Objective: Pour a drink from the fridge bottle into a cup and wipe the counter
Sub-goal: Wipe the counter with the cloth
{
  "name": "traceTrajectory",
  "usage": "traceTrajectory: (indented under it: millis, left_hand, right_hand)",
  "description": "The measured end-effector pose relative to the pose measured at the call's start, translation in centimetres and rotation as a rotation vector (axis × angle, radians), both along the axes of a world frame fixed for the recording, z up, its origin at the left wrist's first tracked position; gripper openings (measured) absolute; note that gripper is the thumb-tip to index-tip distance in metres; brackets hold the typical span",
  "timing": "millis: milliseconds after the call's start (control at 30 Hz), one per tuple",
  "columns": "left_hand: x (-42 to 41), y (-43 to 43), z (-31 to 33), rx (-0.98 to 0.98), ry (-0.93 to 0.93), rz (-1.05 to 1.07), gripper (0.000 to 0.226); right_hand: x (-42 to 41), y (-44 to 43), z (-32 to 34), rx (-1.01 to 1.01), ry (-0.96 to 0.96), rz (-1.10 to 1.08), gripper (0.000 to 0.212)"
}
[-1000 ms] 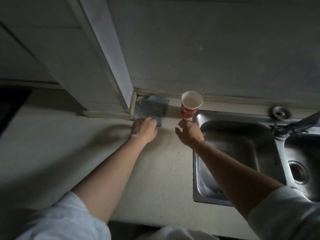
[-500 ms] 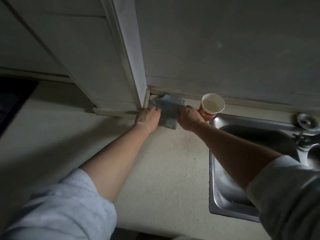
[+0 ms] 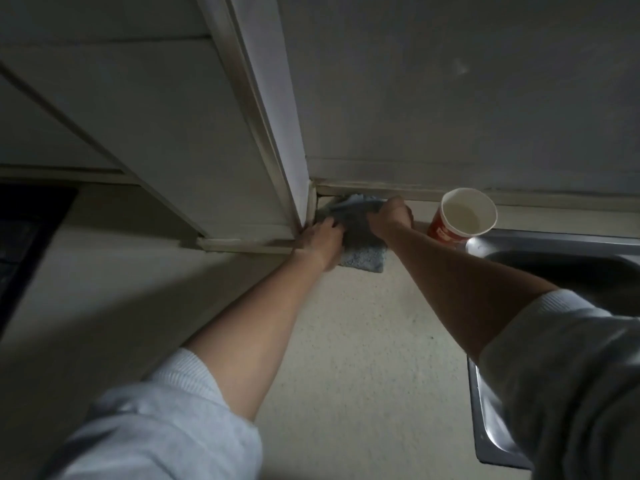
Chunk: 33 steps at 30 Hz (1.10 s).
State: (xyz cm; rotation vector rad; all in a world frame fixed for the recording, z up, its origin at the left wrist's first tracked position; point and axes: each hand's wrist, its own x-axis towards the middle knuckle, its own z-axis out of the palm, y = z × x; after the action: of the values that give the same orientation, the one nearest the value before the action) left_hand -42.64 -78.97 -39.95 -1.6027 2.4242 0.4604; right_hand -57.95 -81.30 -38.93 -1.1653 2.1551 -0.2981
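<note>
Cabinet side panel [image 3: 242, 188] on the left, dropping onto the speckled counter [image 3: 363, 358], and tight against its foot is the left hand [image 3: 322, 239]. Its fingers lie over the left edge of the blue cloth [image 3: 363, 259]. I can't tell whether they pinch it or only pin it down, since the thumb is out of sight.

The cloth itself is tucked into the far corner where the panel meets the back wall [image 3: 450, 98]. Its long axis runs far to near: the far end is rumpled up and the near end lies flat on the counter.

Next along is the right hand [image 3: 391, 218], knuckles up, fingers clenched round the cloth's far right corner (that's where the fabric bunches). So both hands are at the far end and nearly all the open counter lies on the near side of them. My read is that the wipe will have to be drawn nearwards, out of that corner.

Just right of the right hand stands the red-and-white paper cup [image 3: 441, 233], upright and apart from the knuckles, with what looks like liquid inside. It's at the far left corner of the steel sink [image 3: 554, 242]. The right hand is the nearer of the two to the cup, so any sweep to the right risks a knock and a spill.
</note>
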Motion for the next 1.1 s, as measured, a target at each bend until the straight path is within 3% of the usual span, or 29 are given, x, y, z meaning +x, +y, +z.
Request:
traceTrajectory:
  millis: [167, 267, 367, 467, 533, 633, 800, 933, 1033, 1100]
  left_hand:
    - [0.3, 0.0, 0.1, 0.033, 0.042, 0.012, 0.043]
    - [0.5, 0.1, 0.6, 0.077, 0.089, 0.038, 0.047]
    - [0.7, 0.5, 1.6, 0.097, 0.276, 0.176, 0.056]
    - [1.1, 1.2, 3.8, -0.008, 0.483, 0.258, 0.068]
    - [1.5, 1.7, 5.4, -0.041, 0.549, 0.212, 0.08]
    - [1.6, 2.5, 7.1, 0.038, 0.497, 0.056, 0.092]
    - [1.1, 5.6, 9.3, 0.179, 0.345, -0.048, 0.05]
    - [1.4, 10.1, 10.8, 0.223, 0.384, -0.014, 0.038]
    - [2.3, 13.9, 12.1, 0.247, 0.445, 0.045, 0.02]
    - [3.2, 16.3, 13.4, 0.212, 0.468, 0.094, 0.021]
  right_hand:
    - [0.8, 0.0, -0.6, 0.025, -0.002, -0.046, 0.032]
    - [1.0, 1.0, -0.3, -0.044, 0.084, 0.062, 0.023]
    - [1.0, 2.7, 0.6, -0.164, 0.127, 0.169, 0.012]
    - [1.0, 5.0, 2.7, -0.259, 0.141, 0.263, 0.011]
    - [0.8, 7.0, 4.3, -0.323, 0.16, 0.363, 0.009]
    - [0.6, 10.4, 6.5, -0.405, 0.068, 0.475, 0.012]
    - [-0.1, 14.6, 9.8, -0.423, -0.087, 0.432, 0.018]
    - [-0.6, 17.7, 11.8, -0.457, -0.107, 0.519, 0.005]
    - [-0.4, 20.6, 13.3, -0.467, -0.153, 0.591, 0.007]
    - [0.0, 22.3, 14.9, -0.508, -0.158, 0.64, 0.01]
